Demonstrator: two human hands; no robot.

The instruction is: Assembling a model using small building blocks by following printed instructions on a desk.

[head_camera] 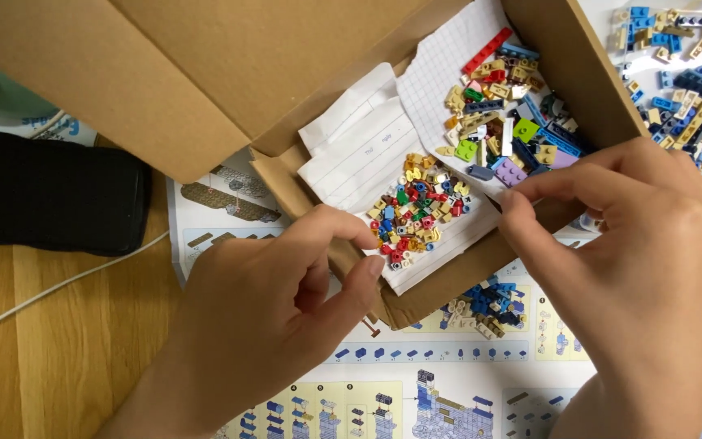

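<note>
The table [58, 341] is bare wood on my left and carries the printed building instructions [448, 390] spread under my hands. On these sits the cardboard box [229, 73], light and stiff at its walls but soft at the torn, creased front rim; I judge it best steadied at that rim, not lifted by a flap. Inside lie sheets of lined and squared paper [359, 154], thin, limp and prone to slide, so I judge that any tug on them will spill what they carry. On the paper rest two heaps of small plastic bricks: the larger pieces [501, 122] toward the far corner, the tiny studs [416, 207] nearer me. They are hard, very light, smooth and easily scattered, and are best pinched singly by the sides. My left hand [278, 309] curls at the box's front rim, thumb and forefinger closed on the cardboard edge beside the tiny studs. My right hand [643, 268] pinches at the paper's edge by the larger pieces; whether a brick sits in that grip I cannot tell.
</note>
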